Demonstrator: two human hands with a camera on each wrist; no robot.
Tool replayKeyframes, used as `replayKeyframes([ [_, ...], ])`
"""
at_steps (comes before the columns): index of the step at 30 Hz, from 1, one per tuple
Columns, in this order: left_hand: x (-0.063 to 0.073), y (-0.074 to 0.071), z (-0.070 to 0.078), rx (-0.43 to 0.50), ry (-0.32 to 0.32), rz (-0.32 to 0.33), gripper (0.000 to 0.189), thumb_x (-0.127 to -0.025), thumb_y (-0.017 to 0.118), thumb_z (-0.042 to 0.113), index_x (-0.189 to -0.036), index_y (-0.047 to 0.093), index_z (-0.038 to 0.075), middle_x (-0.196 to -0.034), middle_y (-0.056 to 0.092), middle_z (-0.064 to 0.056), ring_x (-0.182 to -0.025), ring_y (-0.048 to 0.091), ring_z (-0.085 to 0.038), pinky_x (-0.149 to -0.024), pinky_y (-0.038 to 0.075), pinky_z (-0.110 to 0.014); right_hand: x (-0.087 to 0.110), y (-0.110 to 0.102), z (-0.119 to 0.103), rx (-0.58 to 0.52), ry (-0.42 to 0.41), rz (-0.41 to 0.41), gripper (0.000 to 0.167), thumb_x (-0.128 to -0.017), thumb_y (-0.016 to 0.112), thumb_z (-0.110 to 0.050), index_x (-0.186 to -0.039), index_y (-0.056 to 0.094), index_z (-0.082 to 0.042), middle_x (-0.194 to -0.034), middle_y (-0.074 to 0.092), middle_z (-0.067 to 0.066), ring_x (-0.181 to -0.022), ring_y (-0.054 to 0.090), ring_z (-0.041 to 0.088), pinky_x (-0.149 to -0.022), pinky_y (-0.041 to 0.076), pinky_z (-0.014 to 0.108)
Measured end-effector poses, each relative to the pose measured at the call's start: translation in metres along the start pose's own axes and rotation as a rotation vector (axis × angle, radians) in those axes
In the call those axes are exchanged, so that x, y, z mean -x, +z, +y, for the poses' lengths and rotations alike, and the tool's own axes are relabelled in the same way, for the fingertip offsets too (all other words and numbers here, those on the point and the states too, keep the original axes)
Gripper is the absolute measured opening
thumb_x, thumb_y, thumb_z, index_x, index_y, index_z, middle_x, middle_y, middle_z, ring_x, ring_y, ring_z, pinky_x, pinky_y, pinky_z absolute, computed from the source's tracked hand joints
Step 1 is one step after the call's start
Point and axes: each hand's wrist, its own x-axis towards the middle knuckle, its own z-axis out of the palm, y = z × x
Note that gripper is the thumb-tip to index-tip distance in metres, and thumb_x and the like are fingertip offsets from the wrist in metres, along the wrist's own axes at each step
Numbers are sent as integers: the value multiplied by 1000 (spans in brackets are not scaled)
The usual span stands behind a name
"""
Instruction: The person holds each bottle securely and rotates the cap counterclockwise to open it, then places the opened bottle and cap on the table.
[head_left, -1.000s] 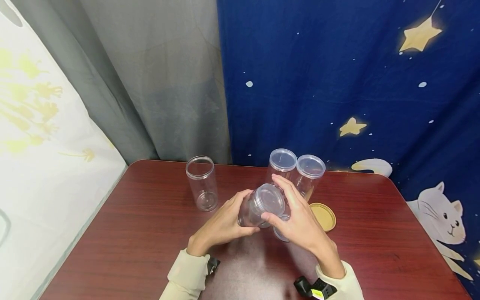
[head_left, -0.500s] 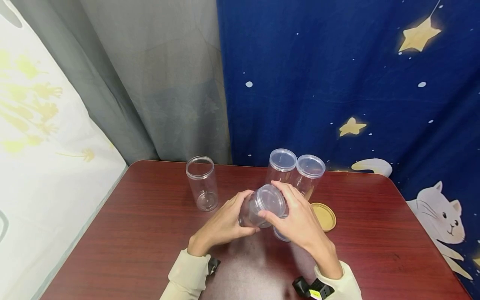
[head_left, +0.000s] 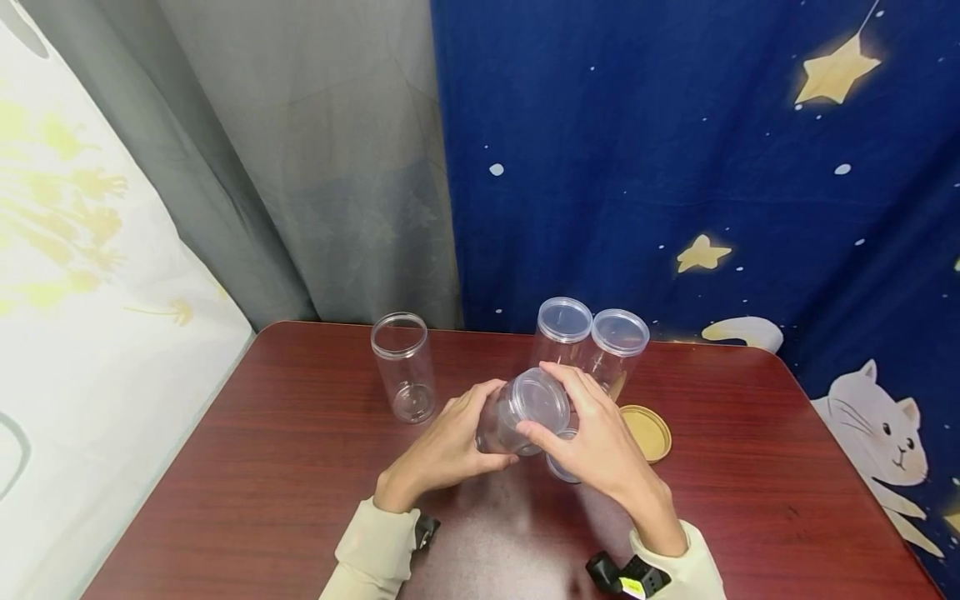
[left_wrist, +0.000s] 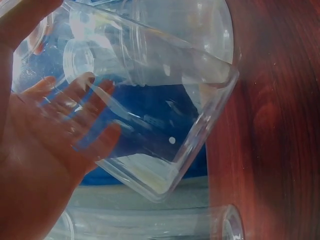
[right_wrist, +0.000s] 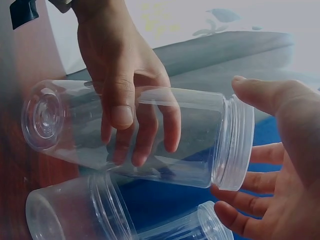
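Over the table, my left hand [head_left: 446,442] grips a clear plastic jar [head_left: 491,425] round its body and holds it tilted. Its translucent lid [head_left: 542,400] faces up and to the right. My right hand [head_left: 600,442] holds that lid by its edge, thumb on one side and fingers on the other. The right wrist view shows the lid [right_wrist: 237,145] sitting on the jar's mouth, with the left fingers seen through the wall. In the left wrist view the jar's base [left_wrist: 200,130] points toward the table. Another small clear lidded container [head_left: 562,468] is partly hidden behind the right hand.
A lidless clear jar [head_left: 401,367] stands at the back left of the dark red table [head_left: 300,500]. Two lidded clear jars, one [head_left: 565,321] beside the other [head_left: 621,333], stand at the back. A gold lid [head_left: 647,433] lies right of the right hand. Curtains hang behind.
My right hand's fingers have come slightly lower and closer round the lid than a second ago. The left hand and the jar have hardly moved.
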Motion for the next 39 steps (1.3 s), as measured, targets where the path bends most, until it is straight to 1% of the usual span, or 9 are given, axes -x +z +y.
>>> replayKeyframes([
  [8, 0, -3, 1, -2, 3, 19, 89, -71, 87, 36, -143, 41, 13, -132, 56, -1, -120, 54, -12, -104, 41, -44, 0, -2, 0, -29, -8, 16, 71, -79, 83, -36, -140, 52, -18, -134, 58, -2, -115, 57, 14, -89, 53, 40],
  [15, -1, -5, 0, 3, -11, 38, 90, -71, 88, 36, -143, 40, 14, -129, 58, -1, -118, 54, -12, -103, 42, -44, 1, -6, 1, -43, -1, 24, 75, -79, 83, -32, -144, 48, -20, -133, 57, -1, -96, 59, 12, -78, 54, 32],
  [20, -3, -7, -2, 4, -1, 72, 89, -72, 87, 35, -143, 40, 13, -129, 58, -1, -117, 55, -14, -103, 42, -45, 1, -7, 3, -49, -11, 23, 77, -79, 84, -30, -146, 46, -22, -136, 55, -1, -94, 59, 12, -76, 54, 34],
  [23, -5, -8, -3, 9, -1, 105, 89, -73, 87, 35, -144, 39, 12, -130, 57, -2, -119, 55, -18, -104, 41, -48, 1, -8, 5, -61, -18, 25, 78, -79, 84, -29, -146, 46, -22, -137, 54, -1, -95, 60, 13, -77, 55, 35],
  [28, -6, -8, -4, -17, -28, 183, 91, -74, 87, 35, -145, 37, 10, -132, 54, -6, -123, 52, -22, -103, 39, -53, 2, -8, 7, -77, -36, 25, 78, -79, 84, -27, -147, 46, -24, -138, 53, 1, -100, 60, 14, -79, 56, 34],
  [31, -7, -6, -6, -34, -57, 232, 91, -73, 87, 35, -145, 38, 9, -134, 52, -9, -124, 50, -24, -103, 39, -54, 2, -9, 9, -77, -51, 17, 78, -79, 84, -27, -147, 46, -26, -138, 52, 0, -104, 59, 14, -80, 56, 34],
  [34, -8, -4, -6, -34, -84, 279, 91, -73, 88, 34, -144, 39, 8, -137, 48, -10, -127, 47, -26, -104, 36, -55, 3, -9, 10, -69, -65, 8, 76, -79, 84, -27, -146, 48, -23, -138, 51, -1, -107, 59, 13, -81, 55, 33],
  [39, -11, -1, -8, -23, -139, 362, 89, -72, 89, 30, -144, 40, 11, -136, 45, -11, -126, 45, -26, -102, 35, -54, 5, -11, 13, -45, -64, 7, 74, -79, 84, -28, -144, 50, -20, -138, 52, 0, -111, 58, 16, -84, 55, 32],
])
